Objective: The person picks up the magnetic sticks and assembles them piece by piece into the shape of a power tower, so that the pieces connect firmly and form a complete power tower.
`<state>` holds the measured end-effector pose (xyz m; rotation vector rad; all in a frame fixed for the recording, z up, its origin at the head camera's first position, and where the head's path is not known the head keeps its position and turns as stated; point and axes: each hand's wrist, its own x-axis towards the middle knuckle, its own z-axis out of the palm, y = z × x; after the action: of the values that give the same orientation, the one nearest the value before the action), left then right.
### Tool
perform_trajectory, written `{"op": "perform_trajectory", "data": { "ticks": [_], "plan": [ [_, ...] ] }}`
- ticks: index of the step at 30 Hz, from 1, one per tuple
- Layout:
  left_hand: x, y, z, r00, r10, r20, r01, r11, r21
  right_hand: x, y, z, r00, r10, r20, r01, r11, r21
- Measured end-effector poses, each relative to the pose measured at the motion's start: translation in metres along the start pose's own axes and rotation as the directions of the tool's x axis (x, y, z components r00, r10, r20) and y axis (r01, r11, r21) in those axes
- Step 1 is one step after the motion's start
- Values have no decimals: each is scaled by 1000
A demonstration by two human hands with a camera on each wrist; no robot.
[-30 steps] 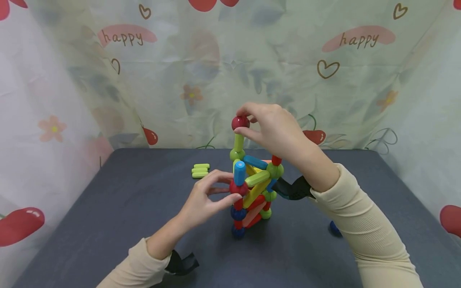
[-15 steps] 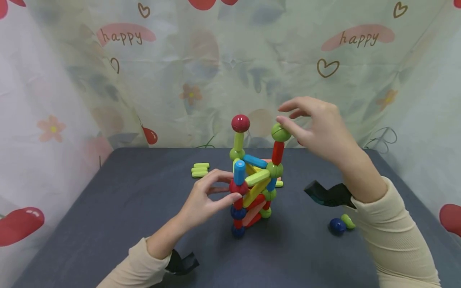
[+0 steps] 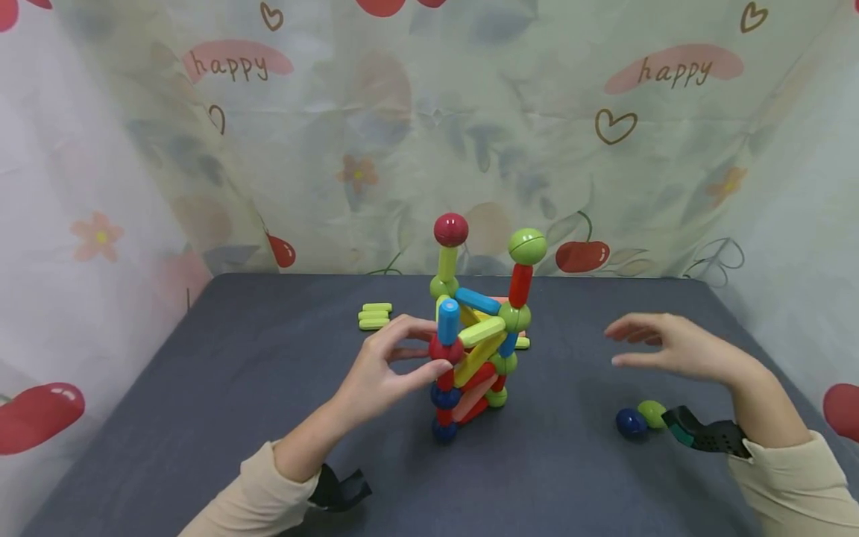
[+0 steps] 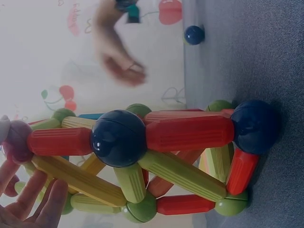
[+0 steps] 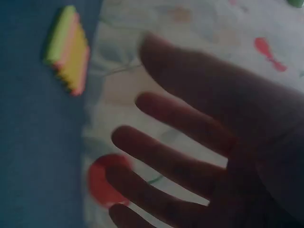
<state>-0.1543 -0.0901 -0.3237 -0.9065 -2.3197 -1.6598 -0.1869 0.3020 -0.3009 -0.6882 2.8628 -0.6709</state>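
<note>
A tower of coloured rods and balls (image 3: pixel 481 333) stands mid-table. My left hand (image 3: pixel 399 363) pinches its red ball (image 3: pixel 446 349) between thumb and fingers; a blue rod (image 3: pixel 448 322) rises upright from that ball. At the back, a red ball (image 3: pixel 451 230) tops a light green rod, and a green ball (image 3: pixel 527 246) caps an upright red rod (image 3: pixel 520 285). Well to the right of the tower, my right hand (image 3: pixel 678 347) hangs above the table with nothing in it. In the right wrist view its fingers (image 5: pixel 161 156) are spread and relaxed.
Below the right hand lie a loose blue ball (image 3: pixel 631 423) and a green ball (image 3: pixel 652 413). Several light green rods (image 3: pixel 374 316) lie at the back left. Behind the tower is a row of pink, yellow and green rods (image 5: pixel 69 50). A printed curtain hangs behind the table.
My right hand has left the red top ball, passed the green ball, and moved right and down. The left hand has kept its grip in the same place.
</note>
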Motion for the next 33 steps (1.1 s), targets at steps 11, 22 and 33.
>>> {"op": "perform_trajectory", "data": {
  "ticks": [11, 22, 33],
  "plan": [
    [0, 0, 0, 1000, 7, 2, -7, 1000, -8, -15, 46, 39, 934, -17, 358, -52, 982, 181],
    [0, 0, 0, 1000, 1, 2, -1, 1000, -2, -14, 51, 45, 941, -31, 338, -28, 985, 168],
    [0, 0, 0, 1000, -5, 4, 5, 1000, -5, -4, -9, 24, 995, -90, -52, 95, 989, 110]
  ]
}}
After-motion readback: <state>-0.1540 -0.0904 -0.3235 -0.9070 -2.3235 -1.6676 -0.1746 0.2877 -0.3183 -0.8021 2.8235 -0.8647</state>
